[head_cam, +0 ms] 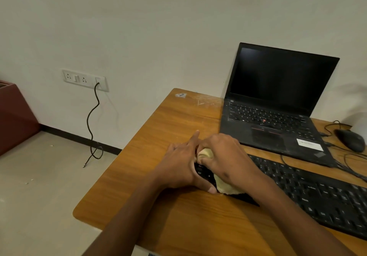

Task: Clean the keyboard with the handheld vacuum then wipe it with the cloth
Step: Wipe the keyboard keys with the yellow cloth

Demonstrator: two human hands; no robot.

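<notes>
Right hand [222, 154] bunched around yellow cloth [226, 186] on keyboard [317, 194] end; left hand [178, 166], fingers [195, 135] mostly straight, steadying keyboard edge.

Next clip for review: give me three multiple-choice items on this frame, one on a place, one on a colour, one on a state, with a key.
1. The laptop stands where, relative to the keyboard?
A. behind it, nearer the wall
B. on the floor
C. on top of it

2. What colour is the cloth?
A. red
B. pale yellow
C. blue

3. How is the laptop's screen?
A. closed
B. lit with a window
C. open and dark

Key: 1 A, it sits by the wall beyond the keyboard; 2 B, yellow shows under the right hand; 3 C, the lid is raised and black.
</notes>
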